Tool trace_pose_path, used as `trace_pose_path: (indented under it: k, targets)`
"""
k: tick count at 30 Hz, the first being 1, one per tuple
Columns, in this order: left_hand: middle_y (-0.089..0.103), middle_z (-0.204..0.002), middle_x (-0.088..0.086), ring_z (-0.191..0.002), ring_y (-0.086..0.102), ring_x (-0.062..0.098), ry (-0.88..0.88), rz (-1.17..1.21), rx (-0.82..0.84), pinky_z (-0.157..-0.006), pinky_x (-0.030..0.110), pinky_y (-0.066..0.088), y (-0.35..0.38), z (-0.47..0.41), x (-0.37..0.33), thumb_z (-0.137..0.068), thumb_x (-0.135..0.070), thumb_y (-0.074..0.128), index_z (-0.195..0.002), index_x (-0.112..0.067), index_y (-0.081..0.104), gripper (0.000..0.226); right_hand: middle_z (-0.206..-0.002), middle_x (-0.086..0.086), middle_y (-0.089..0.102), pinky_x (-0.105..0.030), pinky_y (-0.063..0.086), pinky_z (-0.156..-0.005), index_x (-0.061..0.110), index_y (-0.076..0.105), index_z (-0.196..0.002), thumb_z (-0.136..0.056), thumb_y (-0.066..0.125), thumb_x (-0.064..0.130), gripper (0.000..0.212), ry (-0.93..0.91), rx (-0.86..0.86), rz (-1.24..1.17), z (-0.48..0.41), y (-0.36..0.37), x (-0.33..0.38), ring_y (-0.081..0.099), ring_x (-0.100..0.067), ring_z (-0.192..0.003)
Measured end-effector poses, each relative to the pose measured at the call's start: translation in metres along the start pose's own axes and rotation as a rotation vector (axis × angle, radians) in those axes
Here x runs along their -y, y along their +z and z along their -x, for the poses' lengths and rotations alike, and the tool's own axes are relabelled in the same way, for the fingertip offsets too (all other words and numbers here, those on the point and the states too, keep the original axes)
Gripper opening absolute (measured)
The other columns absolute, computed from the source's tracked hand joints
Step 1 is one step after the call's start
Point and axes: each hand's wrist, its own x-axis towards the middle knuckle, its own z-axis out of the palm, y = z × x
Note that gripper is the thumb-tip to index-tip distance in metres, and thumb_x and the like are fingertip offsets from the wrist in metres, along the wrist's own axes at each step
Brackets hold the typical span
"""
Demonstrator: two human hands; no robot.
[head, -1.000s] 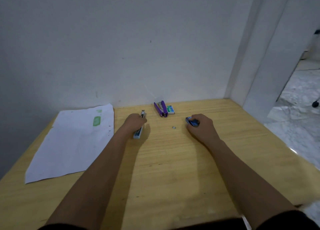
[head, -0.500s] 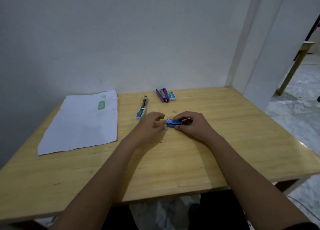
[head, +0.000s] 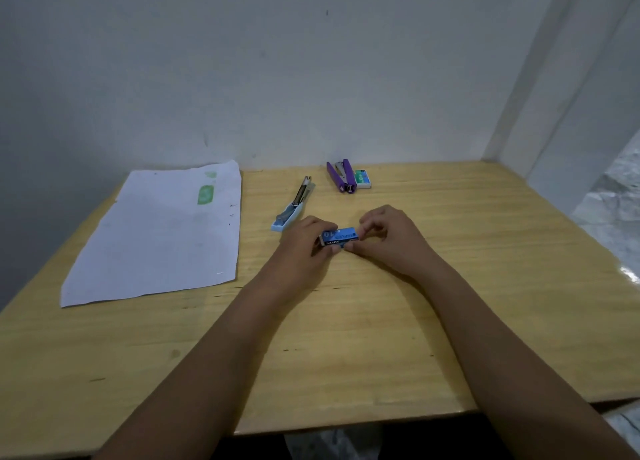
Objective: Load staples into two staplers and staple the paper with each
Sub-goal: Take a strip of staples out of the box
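Observation:
A small blue staple box (head: 339, 237) is held over the middle of the wooden table (head: 450, 286) between both hands. My left hand (head: 304, 243) grips its left end and my right hand (head: 388, 236) pinches its right end. A light blue stapler (head: 293, 205) lies opened flat just beyond my left hand. A purple stapler (head: 341, 175), opened in a V, lies near the wall with a green staple box (head: 362, 178) beside it. A white sheet of paper (head: 159, 234) with a green mark lies at the left.
A white wall closes off the table's far edge, and a white pillar (head: 571, 96) stands at its right back corner. The marble floor (head: 616, 200) shows beyond the table's right edge.
My left hand let go of the light blue stapler and came to the blue staple box. My right hand brought that box toward me. Both hands now grip it.

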Motion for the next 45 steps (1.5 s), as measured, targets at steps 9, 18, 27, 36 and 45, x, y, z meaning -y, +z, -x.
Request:
trace_pose_path:
  k: [9,18,27,36,45]
  targets:
    - [0.056,-0.119,-0.006,-0.105,0.048,0.003,-0.010,0.055,0.013,-0.082,0.009,0.037,0.000,0.001,0.000,-0.089,-0.020,0.060,-0.126,-0.017,0.056,0.037,-0.097,0.011,0.059,-0.016,0.039,-0.065,0.023,0.059,-0.097,-0.075,0.076,0.028,0.028,0.008,0.049,-0.071,0.003,-0.004,0.000,0.053,-0.004,-0.085]
    - [0.059,-0.109,-0.009,-0.100,0.052,0.003,0.025,0.026,0.087,-0.083,0.011,0.041,-0.011,0.002,0.003,-0.088,-0.022,0.061,-0.122,-0.017,0.059,0.035,-0.101,0.010,0.063,-0.013,0.040,-0.070,0.027,0.067,-0.102,-0.077,0.074,0.022,0.027,-0.083,0.081,-0.028,0.008,-0.011,-0.001,0.054,-0.004,-0.090]
    - [0.060,-0.109,-0.012,-0.096,0.053,-0.003,0.021,0.050,0.086,-0.077,0.005,0.041,-0.017,0.006,0.008,-0.088,-0.025,0.062,-0.118,-0.021,0.061,0.030,-0.102,0.008,0.062,-0.012,0.043,-0.072,0.027,0.065,-0.101,-0.077,0.075,0.018,0.027,0.009,0.044,-0.078,0.014,-0.025,-0.010,0.055,-0.005,-0.091]
    - [0.058,-0.102,-0.011,-0.097,0.056,0.004,-0.053,0.117,0.023,-0.084,0.020,0.051,-0.015,0.004,0.008,-0.080,-0.024,0.071,-0.096,-0.027,0.060,0.020,-0.095,0.012,0.059,-0.016,0.043,-0.069,0.028,0.067,-0.088,-0.084,0.067,0.021,0.008,-0.126,-0.056,-0.002,0.006,-0.016,0.016,0.055,-0.002,-0.088]
    - [0.055,-0.097,-0.010,-0.089,0.057,0.000,-0.080,0.189,0.010,-0.068,0.001,0.047,-0.017,0.003,0.007,-0.074,-0.017,0.077,-0.089,-0.019,0.059,0.024,-0.093,0.003,0.059,-0.020,0.045,-0.071,0.016,0.072,-0.093,-0.085,0.065,0.015,0.011,-0.167,0.313,0.328,-0.016,-0.008,0.053,0.054,-0.009,-0.087]
